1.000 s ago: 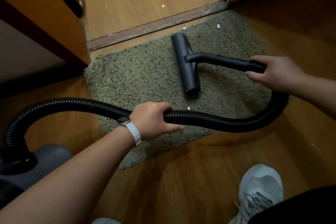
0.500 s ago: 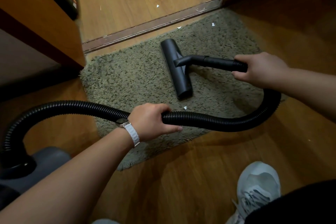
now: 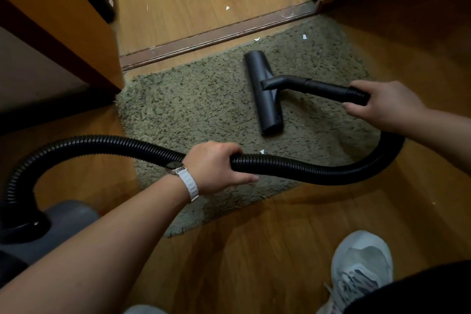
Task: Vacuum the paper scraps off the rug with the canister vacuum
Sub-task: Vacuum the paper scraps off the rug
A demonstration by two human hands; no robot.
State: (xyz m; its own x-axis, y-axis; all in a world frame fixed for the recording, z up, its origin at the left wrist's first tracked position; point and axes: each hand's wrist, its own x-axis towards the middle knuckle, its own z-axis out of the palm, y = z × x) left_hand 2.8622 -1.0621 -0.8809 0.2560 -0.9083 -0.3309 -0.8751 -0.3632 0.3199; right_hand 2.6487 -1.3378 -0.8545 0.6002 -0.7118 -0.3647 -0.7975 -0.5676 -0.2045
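Note:
A shaggy olive rug [image 3: 193, 107] lies on the wood floor before a door threshold. The black floor nozzle [image 3: 263, 95] rests flat on the rug's right half. My right hand [image 3: 379, 106] grips the wand [image 3: 321, 88] just behind the nozzle. My left hand [image 3: 216, 167] grips the ribbed black hose [image 3: 305, 166], which loops from the wand back to the grey canister [image 3: 51, 227] at the lower left. White paper scraps lie on the rug: one [image 3: 262, 151] beside the hose, one [image 3: 304, 37] near the far right corner, one [image 3: 257, 39] at the far edge.
A wooden cabinet [image 3: 63, 25] stands at the left, its corner close to the rug. The brown threshold strip [image 3: 216, 35] runs behind the rug, with more scraps [image 3: 227, 7] on the floor past it. My grey shoe [image 3: 362, 267] is at the lower right.
The nozzle and my right hand slid left across the rug, then came slightly back toward the right. My left hand kept its grip on the hose.

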